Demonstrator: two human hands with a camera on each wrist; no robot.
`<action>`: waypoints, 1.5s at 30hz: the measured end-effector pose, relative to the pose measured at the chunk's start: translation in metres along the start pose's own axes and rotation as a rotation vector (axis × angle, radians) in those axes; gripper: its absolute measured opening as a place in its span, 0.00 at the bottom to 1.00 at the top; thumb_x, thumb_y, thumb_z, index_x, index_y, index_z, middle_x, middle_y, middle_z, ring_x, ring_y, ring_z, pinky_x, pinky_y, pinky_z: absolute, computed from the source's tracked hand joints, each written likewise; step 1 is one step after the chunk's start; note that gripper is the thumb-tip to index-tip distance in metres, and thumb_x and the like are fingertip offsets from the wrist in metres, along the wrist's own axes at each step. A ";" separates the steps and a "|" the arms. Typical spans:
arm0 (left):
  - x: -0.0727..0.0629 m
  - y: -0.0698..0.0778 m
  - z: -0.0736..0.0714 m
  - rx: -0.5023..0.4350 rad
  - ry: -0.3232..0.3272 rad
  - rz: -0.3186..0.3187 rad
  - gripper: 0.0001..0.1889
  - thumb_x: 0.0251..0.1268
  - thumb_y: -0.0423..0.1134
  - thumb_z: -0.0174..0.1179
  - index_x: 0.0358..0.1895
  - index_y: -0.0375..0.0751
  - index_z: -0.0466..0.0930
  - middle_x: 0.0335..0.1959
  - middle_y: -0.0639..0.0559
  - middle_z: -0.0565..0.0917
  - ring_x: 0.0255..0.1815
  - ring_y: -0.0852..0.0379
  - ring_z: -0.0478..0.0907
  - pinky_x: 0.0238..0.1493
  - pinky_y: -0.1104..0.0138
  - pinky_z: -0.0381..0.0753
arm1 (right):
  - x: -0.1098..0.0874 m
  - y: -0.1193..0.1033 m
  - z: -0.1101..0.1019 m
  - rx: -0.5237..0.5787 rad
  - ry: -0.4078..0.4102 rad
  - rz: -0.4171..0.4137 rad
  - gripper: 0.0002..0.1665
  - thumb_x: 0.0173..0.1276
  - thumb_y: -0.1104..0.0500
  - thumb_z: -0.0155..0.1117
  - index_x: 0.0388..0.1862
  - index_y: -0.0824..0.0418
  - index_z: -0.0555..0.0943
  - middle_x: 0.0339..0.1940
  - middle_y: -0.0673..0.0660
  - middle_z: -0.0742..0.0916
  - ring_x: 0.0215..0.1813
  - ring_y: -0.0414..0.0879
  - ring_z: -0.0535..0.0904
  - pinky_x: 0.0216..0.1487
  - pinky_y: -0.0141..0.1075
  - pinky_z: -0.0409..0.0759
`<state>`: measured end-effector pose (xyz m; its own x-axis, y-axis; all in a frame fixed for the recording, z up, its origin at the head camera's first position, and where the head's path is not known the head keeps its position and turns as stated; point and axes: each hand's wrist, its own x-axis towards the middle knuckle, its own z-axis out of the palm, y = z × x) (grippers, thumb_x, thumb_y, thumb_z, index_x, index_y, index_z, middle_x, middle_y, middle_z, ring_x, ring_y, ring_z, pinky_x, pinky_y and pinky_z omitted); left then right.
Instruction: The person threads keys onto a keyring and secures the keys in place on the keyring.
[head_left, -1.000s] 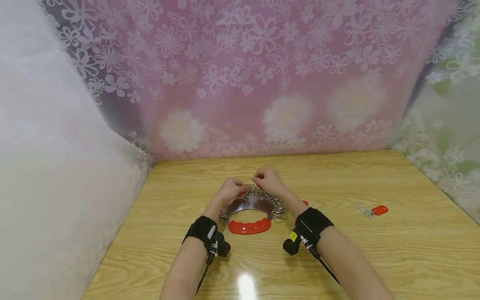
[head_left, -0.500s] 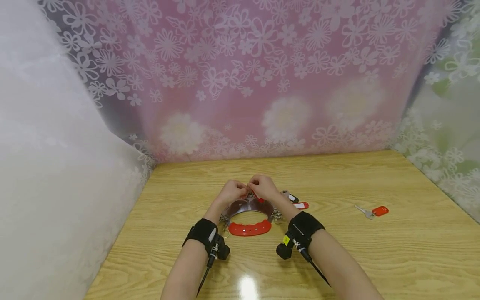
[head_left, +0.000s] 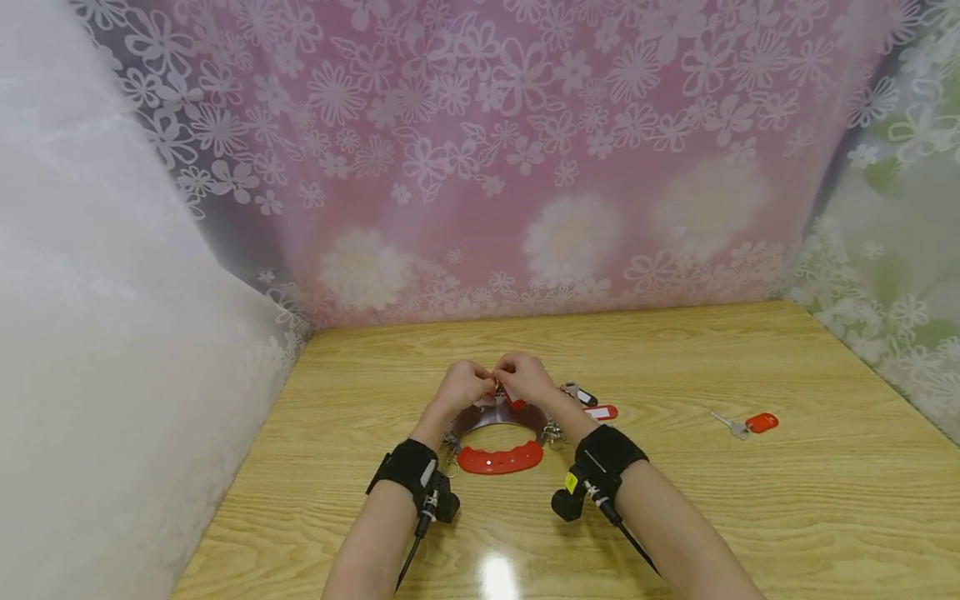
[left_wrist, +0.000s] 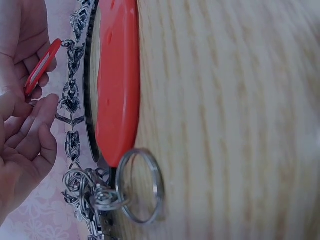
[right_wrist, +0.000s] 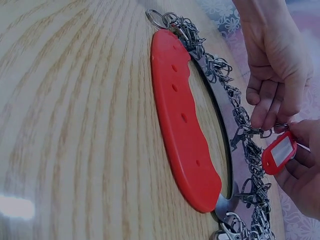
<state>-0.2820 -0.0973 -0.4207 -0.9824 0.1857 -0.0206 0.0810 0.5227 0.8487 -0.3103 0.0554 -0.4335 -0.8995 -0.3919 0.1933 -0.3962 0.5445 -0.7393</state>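
A large key holder lies on the table, with a red grip (head_left: 500, 458) and a curved metal plate (head_left: 491, 410) edged with several snap hooks (right_wrist: 242, 117). At its far edge my right hand (head_left: 522, 379) pinches a red key tag (right_wrist: 280, 154) with a white label, by its ring end. My left hand (head_left: 462, 390) meets it there; its thumb and fingertips pinch a snap hook (right_wrist: 264, 133) beside the tag's small ring (right_wrist: 282, 126). In the left wrist view the tag stands edge-on between the right hand's fingers. A bigger split ring (left_wrist: 140, 186) hangs at the grip's left end.
Just right of the holder lie a red tag (head_left: 600, 412) with a white label and a black tag (head_left: 587, 397). Farther right is a key (head_left: 731, 425) with a red tag (head_left: 762, 422). A flowered pink curtain (head_left: 480, 167) closes off the table's back.
My right hand has moved left and slightly nearer to meet the left hand. The red tag has come into view under it, and the tags beside the right wrist are uncovered.
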 end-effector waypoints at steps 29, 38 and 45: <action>0.000 0.005 0.009 0.003 0.132 -0.069 0.11 0.66 0.27 0.49 0.35 0.24 0.81 0.17 0.47 0.78 0.18 0.54 0.79 0.22 0.68 0.78 | -0.001 -0.008 0.004 -0.297 -0.015 -0.244 0.06 0.67 0.66 0.56 0.33 0.63 0.80 0.30 0.55 0.80 0.30 0.45 0.73 0.33 0.36 0.72; 0.001 0.007 0.007 0.020 0.124 -0.062 0.11 0.66 0.25 0.47 0.34 0.23 0.81 0.16 0.47 0.77 0.24 0.44 0.82 0.29 0.59 0.81 | 0.001 -0.008 -0.002 -0.344 -0.028 -0.389 0.05 0.65 0.68 0.57 0.30 0.63 0.78 0.28 0.55 0.79 0.32 0.47 0.73 0.35 0.38 0.73; -0.003 0.007 0.006 -0.068 0.130 -0.068 0.12 0.69 0.29 0.48 0.34 0.25 0.80 0.20 0.41 0.79 0.28 0.43 0.81 0.31 0.61 0.80 | 0.003 -0.008 0.001 -0.296 -0.006 -0.298 0.04 0.66 0.67 0.57 0.31 0.63 0.79 0.28 0.54 0.79 0.30 0.45 0.72 0.33 0.37 0.72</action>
<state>-0.2775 -0.0889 -0.4179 -0.9991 0.0403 -0.0148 0.0060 0.4719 0.8817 -0.3092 0.0495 -0.4275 -0.7366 -0.5684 0.3664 -0.6757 0.5956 -0.4343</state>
